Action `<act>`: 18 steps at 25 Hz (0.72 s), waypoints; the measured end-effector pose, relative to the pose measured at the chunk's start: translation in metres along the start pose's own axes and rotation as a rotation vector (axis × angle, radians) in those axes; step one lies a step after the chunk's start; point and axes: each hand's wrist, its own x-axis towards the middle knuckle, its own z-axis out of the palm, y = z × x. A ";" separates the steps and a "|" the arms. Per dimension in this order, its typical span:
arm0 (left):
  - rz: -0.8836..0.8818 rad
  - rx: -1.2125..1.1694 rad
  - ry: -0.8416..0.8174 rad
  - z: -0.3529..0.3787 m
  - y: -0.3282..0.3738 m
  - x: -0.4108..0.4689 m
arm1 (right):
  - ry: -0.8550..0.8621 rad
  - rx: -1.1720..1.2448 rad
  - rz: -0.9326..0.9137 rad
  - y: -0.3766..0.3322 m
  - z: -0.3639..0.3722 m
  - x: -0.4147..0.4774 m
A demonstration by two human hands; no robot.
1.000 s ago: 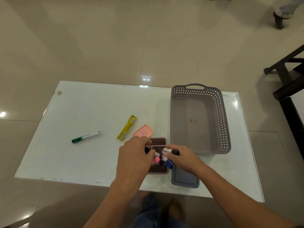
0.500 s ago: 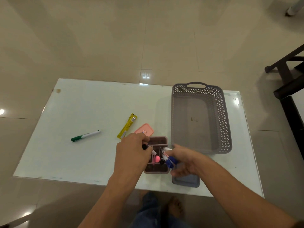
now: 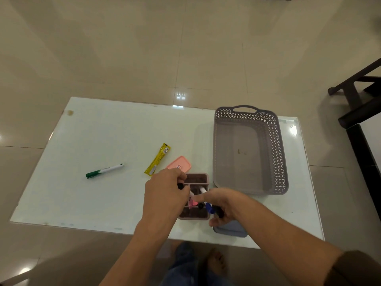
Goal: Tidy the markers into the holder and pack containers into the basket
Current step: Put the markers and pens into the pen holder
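Observation:
A mauve holder (image 3: 196, 177) with compartments stands near the table's front edge, with several markers (image 3: 203, 190) in it. My left hand (image 3: 162, 195) covers its left side, fingers closed on a black-tipped marker (image 3: 180, 186). My right hand (image 3: 223, 204) reaches in from the right and grips a black marker (image 3: 218, 211) beside a blue-capped one (image 3: 209, 207). A green marker (image 3: 104, 170) lies alone on the left. A pink container (image 3: 179, 163) sits just behind the holder. A blue-grey container (image 3: 231, 231) lies under my right hand. The grey basket (image 3: 281, 162) stands empty at right.
A yellow sachet (image 3: 157, 158) lies left of the pink container. The white glass table (image 3: 103, 137) has its front edge just below the holder. Dark furniture (image 3: 360, 104) stands to the right on the tiled floor. My knees and feet show below the table.
My right hand has turned and dropped lower over the holder's right side, now gripping a black marker. My left hand has stayed on the holder's left side.

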 end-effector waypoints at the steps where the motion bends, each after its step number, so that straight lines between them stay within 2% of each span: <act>1: 0.003 -0.003 0.001 0.000 -0.001 0.000 | -0.011 -0.013 -0.007 0.001 0.003 0.002; 3: 0.007 -0.007 0.003 0.000 -0.002 0.000 | -0.006 -0.059 -0.024 0.001 0.008 0.008; 13: 0.009 -0.030 -0.021 -0.005 -0.001 0.005 | 0.224 -0.396 -0.071 -0.027 -0.006 0.015; 18: 0.005 -0.024 -0.044 -0.002 -0.002 0.006 | 0.209 -0.362 0.023 -0.026 -0.016 0.017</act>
